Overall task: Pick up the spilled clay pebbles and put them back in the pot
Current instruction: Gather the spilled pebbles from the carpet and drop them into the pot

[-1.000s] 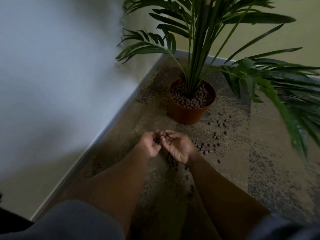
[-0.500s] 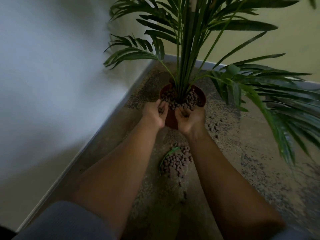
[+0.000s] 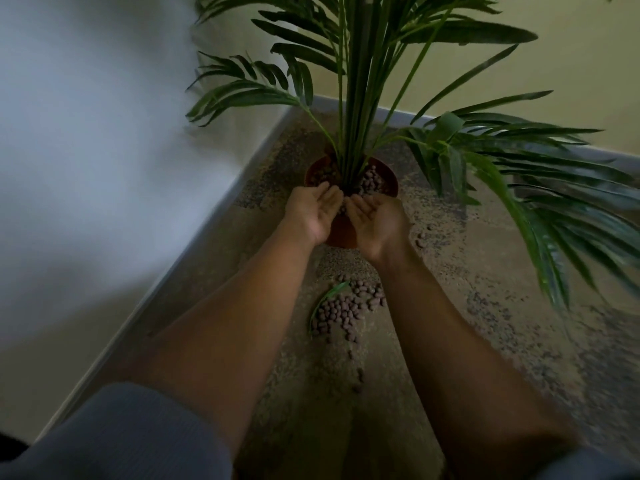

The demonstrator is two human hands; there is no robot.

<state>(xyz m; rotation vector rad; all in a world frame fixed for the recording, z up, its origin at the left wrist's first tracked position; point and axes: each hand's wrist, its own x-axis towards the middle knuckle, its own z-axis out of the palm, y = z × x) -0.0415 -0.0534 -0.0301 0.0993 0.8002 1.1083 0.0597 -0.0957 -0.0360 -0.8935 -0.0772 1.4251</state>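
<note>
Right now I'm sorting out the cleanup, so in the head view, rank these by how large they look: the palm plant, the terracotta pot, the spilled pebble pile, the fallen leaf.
1. palm plant
2. terracotta pot
3. spilled pebble pile; looks close to the pot, which hands partly hide
4. fallen leaf

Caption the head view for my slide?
Both hands, left and right, open over the pot; spilled pebbles remain.

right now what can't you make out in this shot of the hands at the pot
Head view only:
- Near wall of the pot: mostly behind the left hand and right hand.
- Whether any pebbles remain in the palms: too dim to tell.
- Pebbles in the pot: partly hidden by the plant stems.
- Spilled pebbles: too small and blurred to count.
- Fronds: motion-blurred, cut by the right edge.
</note>
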